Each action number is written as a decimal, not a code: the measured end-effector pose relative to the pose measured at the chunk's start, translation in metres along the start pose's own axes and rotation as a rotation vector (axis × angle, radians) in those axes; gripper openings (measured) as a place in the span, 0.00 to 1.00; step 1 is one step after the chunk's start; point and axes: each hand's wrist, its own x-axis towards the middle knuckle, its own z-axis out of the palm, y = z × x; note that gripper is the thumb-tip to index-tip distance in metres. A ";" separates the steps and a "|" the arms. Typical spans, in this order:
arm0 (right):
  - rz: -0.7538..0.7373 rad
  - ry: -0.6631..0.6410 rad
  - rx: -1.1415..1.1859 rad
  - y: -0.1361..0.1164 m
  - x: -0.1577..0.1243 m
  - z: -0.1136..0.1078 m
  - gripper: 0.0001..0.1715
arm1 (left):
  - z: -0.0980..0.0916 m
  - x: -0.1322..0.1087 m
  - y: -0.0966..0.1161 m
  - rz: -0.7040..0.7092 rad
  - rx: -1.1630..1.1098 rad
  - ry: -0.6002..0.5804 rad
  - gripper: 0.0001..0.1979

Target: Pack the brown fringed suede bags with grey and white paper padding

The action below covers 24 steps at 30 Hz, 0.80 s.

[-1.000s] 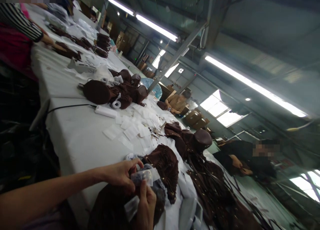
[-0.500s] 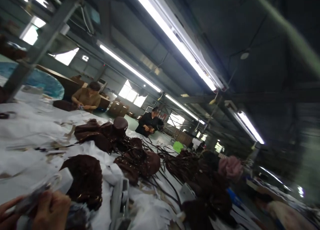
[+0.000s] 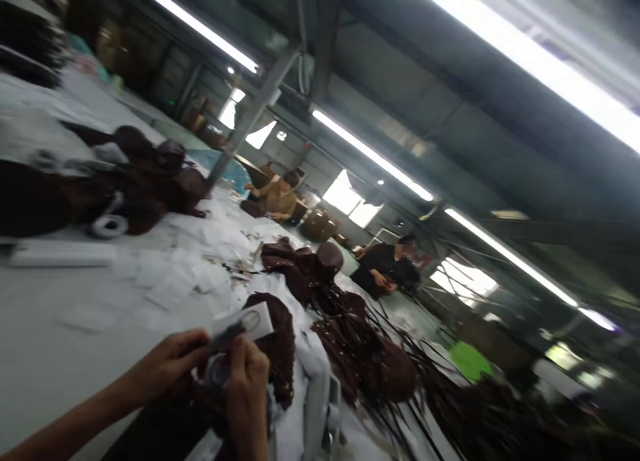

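Low in the view, my left hand [image 3: 173, 364] pinches one end of a blurred grey strip [image 3: 229, 334], its kind unclear. My right hand [image 3: 249, 387] has thumb and fingers closed around the strip's other end, close to a small white card-like piece [image 3: 263, 322]. Just beyond my hands lies a dark brown leather-like piece [image 3: 286, 341] with a bumpy edge and small shiny spots. Below my hands is more dark material [image 3: 160, 427], smeared by motion.
Brown leather-like bags [image 3: 395, 367] with long straps lie to the right, more brown pieces [image 3: 143, 187] to the left. A white roll [image 3: 109, 226] and white sheets [image 3: 185, 254] cover the table. Two people [image 3: 277, 197] work beyond, near a metal post [image 3: 250, 121].
The view has swung left, so the bags and people sit further right. My hands now show more fully, nearer the middle, still together on the grey strip.
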 end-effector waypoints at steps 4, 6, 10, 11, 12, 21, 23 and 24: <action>-0.006 -0.132 -0.083 0.012 0.011 0.001 0.27 | -0.006 0.002 -0.005 0.034 -0.099 -0.012 0.20; -0.019 -0.165 -0.086 0.017 0.011 0.009 0.26 | -0.006 0.003 -0.009 0.056 -0.128 0.016 0.18; 0.021 -0.168 0.010 0.023 0.010 0.023 0.26 | -0.013 0.001 -0.011 0.078 -0.199 0.067 0.20; 0.058 -0.168 0.049 0.024 0.012 0.025 0.27 | -0.016 0.000 -0.011 0.093 -0.203 0.076 0.21; 0.098 -0.170 0.082 0.025 0.013 0.026 0.28 | -0.018 -0.001 -0.011 0.109 -0.193 0.091 0.23; 0.191 -0.093 0.099 0.027 0.015 0.030 0.33 | -0.014 -0.025 -0.023 0.048 -0.006 0.170 0.19; 0.135 -0.125 0.078 0.026 0.011 0.036 0.32 | -0.014 -0.027 -0.021 0.072 -0.051 0.168 0.18; 0.114 -0.150 0.091 0.027 0.009 0.038 0.32 | -0.016 -0.027 -0.019 0.092 -0.072 0.157 0.18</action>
